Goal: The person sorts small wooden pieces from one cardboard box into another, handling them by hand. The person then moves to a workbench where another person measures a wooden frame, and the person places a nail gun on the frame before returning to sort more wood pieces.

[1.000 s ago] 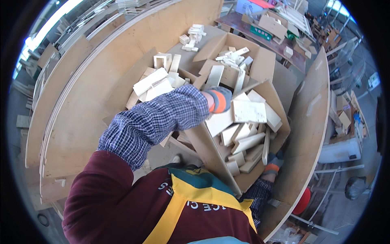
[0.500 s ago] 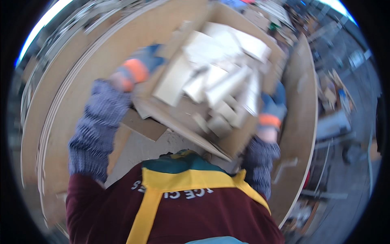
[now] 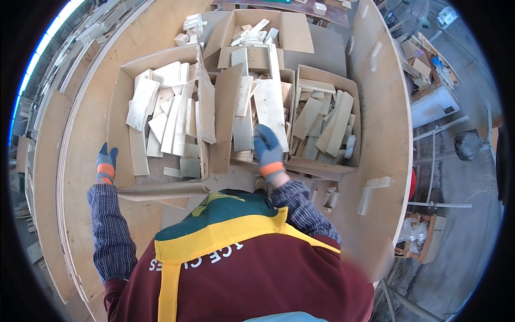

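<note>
My left hand (image 3: 106, 163), in a grey-blue glove with an orange cuff, is against the outer left side of a cardboard box (image 3: 120, 137). Its thumb and fingers are apart. Pale wood offcuts (image 3: 169, 126) lie jumbled in that box. My right hand (image 3: 269, 150), gloved alike, is at the lower end of a wide pale board (image 3: 268, 104) in the middle box. Its fingers stretch forward, slightly blurred, and I see no grip round the board. Longer boards stand up out of this middle box, whose brown flap (image 3: 225, 121) rises beside the left box.
A third box (image 3: 355, 123) of wood pieces stands on the right, and another open box (image 3: 296, 35) farther back. Loose blocks (image 3: 193, 27) sit at the back left. Curved plywood walls (image 3: 389, 134) enclose the area on both sides. A wooden crate (image 3: 429, 239) stands outside, lower right.
Both hands held a box of wood offcuts; it now rests at the left. My right hand has let go and moved to the middle box. The view has steadied.
</note>
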{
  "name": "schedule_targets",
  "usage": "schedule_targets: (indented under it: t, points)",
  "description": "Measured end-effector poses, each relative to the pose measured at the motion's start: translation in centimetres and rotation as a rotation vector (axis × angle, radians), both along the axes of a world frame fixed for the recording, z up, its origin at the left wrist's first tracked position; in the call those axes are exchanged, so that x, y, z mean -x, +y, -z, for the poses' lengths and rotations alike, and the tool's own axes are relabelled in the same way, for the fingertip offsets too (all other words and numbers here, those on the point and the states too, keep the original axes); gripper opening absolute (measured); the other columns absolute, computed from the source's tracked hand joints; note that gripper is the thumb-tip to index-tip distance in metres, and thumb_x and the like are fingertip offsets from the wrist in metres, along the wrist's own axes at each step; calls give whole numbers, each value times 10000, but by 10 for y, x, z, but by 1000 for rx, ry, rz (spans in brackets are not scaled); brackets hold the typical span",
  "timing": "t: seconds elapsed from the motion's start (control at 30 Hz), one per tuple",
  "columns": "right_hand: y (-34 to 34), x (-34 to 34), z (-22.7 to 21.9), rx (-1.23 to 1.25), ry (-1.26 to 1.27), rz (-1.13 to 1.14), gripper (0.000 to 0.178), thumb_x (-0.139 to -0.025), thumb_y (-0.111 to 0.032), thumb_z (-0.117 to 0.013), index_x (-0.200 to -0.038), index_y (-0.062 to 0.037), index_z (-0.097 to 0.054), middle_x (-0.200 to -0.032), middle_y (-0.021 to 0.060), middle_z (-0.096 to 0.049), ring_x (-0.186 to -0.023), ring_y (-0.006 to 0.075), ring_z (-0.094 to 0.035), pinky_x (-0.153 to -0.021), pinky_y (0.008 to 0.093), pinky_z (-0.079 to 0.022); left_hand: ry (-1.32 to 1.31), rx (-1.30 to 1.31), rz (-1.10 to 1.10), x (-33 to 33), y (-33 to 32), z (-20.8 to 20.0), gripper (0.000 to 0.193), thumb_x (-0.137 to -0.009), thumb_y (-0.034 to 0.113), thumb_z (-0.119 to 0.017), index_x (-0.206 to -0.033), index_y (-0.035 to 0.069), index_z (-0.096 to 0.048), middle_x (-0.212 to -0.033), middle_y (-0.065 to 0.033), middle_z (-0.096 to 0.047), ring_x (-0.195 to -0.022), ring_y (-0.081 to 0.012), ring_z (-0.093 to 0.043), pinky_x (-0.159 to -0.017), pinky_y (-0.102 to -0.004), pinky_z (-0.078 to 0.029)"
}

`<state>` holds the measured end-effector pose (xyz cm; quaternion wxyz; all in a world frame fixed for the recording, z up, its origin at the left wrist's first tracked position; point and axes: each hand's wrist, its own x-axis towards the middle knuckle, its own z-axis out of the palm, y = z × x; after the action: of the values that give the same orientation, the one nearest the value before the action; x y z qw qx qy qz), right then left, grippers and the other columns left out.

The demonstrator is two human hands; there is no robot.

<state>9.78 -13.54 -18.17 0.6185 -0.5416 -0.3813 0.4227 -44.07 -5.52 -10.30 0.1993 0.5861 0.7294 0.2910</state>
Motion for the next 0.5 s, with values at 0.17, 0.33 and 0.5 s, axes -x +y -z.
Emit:
schedule_targets:
  t: [0.17,0.33,0.5]
  points:
    - [-3,-77,28,162,-281,58,527,-873,-119,-620,-1365,-25,-454,-1263,175,-580,-1113,269,-589,-956,340,-464,72,54,-77,-9,-1,-13,374,-872,131,-629,-1217,-4,-585,-1070,-160,-685,-936,-252,-650,-824,-354,-508]
    - [54,-96,19,153,-528,8,699,-819,-256,-691,-1411,-43,-386,-1343,228,-507,-1189,403,-528,-1021,431,-423,186,82,-142,-7,-6,-12,382,-877,144,-626,-1225,-4,-576,-1070,-169,-684,-947,-274,-654,-827,-358,-508]
    - [100,-105,-3,536,-799,-231,808,-775,-359,-725,-1430,-56,-362,-1308,248,-541,-1182,402,-542,-992,419,-441,304,90,-181,5,-12,-10,405,-874,188,-633,-1225,-3,-566,-1088,-214,-670,-974,-344,-650,-840,-390,-503]
